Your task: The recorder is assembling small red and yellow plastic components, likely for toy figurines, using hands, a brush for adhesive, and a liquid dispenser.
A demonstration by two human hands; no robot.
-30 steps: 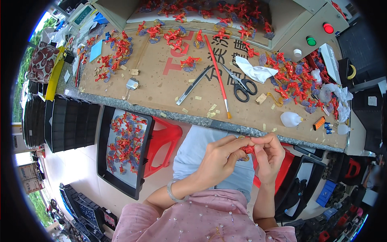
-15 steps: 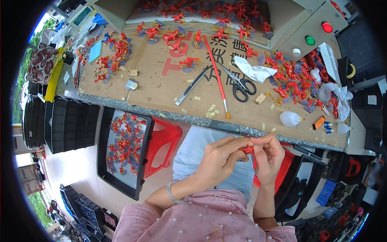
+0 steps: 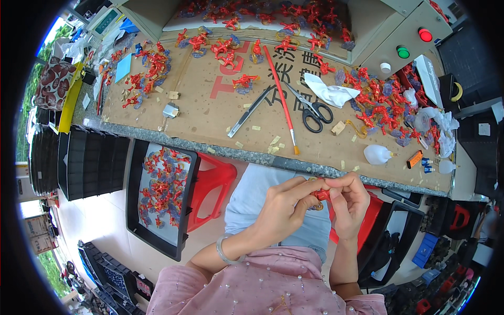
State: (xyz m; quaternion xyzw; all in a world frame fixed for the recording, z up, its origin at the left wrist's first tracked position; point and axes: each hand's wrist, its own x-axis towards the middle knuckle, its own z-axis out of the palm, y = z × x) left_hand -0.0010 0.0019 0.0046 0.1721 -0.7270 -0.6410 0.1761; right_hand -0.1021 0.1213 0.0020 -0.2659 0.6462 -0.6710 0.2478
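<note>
Over my lap, in front of the table's near edge, my two hands meet on one small red plastic figurine (image 3: 321,195) with a yellowish clear part. My left hand (image 3: 286,207), a bangle at its wrist, is closed round the figurine's lower side. The fingers of my right hand (image 3: 347,202) are closed on its other end, thumb and fingertips pressed together. Most of the figurine is hidden by my fingers. On the tabletop beyond lie a red-handled paintbrush (image 3: 283,100), black-handled scissors (image 3: 315,116) and a slim metal cutter (image 3: 249,114).
Cardboard (image 3: 194,115) covers the table. Similar red figurines lie in piles at left (image 3: 157,63) and right (image 3: 386,105). A white squeeze bottle (image 3: 378,154) and an orange lighter (image 3: 415,159) are near the right edge. A black tray (image 3: 191,210) of figurines stands left of my lap, by a red stool (image 3: 218,184).
</note>
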